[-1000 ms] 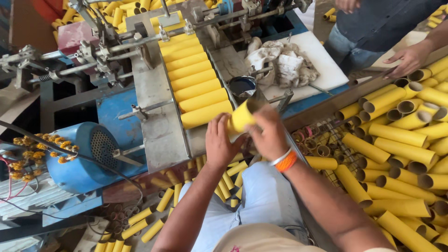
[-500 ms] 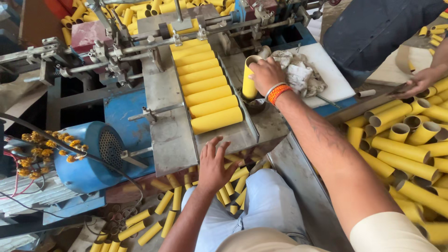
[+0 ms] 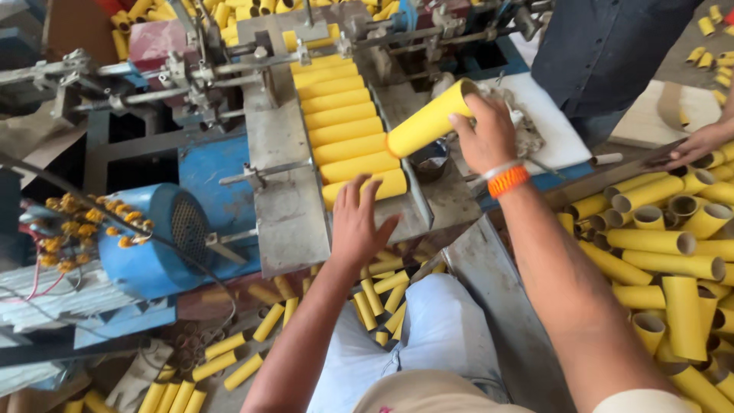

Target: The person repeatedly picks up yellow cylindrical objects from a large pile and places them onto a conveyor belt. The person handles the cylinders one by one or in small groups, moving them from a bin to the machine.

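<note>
My right hand (image 3: 488, 136), with an orange band at the wrist, grips a yellow cardboard tube (image 3: 428, 121) by one end and holds it tilted above the machine. My left hand (image 3: 358, 222) hovers open over the near edge of the metal machine bed (image 3: 284, 206), fingers spread, just below the nearest tube of a row of yellow tubes (image 3: 344, 130) lying side by side on the machine's track.
A blue motor (image 3: 153, 241) sits at the left with wires. A heap of yellow tubes (image 3: 665, 252) fills the right side. Small yellow tubes (image 3: 267, 325) litter the floor. Another person in dark clothes (image 3: 612, 53) stands at the upper right, a hand (image 3: 692, 145) on the heap.
My right hand has lifted the yellow tube from upright beside the row and tipped it over toward the left. My left hand has moved up toward the row's near end.
</note>
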